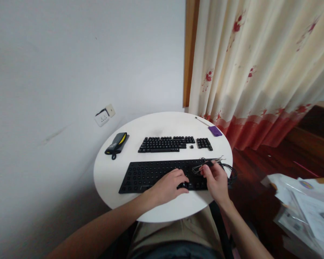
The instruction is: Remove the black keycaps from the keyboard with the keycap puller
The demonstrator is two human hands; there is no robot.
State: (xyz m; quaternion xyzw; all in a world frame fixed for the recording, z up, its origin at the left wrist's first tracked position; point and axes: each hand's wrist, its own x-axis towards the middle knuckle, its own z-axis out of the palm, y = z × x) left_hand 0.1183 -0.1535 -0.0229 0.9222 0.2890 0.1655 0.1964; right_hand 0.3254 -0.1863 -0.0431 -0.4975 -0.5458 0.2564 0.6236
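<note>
A black keyboard base, its key positions mostly without caps, lies along the near part of the table. My left hand rests over its middle, thumb and fingers closed around a small black keycap. Over the base's right side, my right hand pinches a wire keycap puller, whose thin loops point left. Behind the base, removed black keycaps are laid out in keyboard order. A single keycap sits between them and the number-pad caps.
The round white table stands by a wall. A grey and yellow pouch lies at its left, a purple cloth and a thin stick at its back right. Black cable hangs over the right edge. Papers are at right.
</note>
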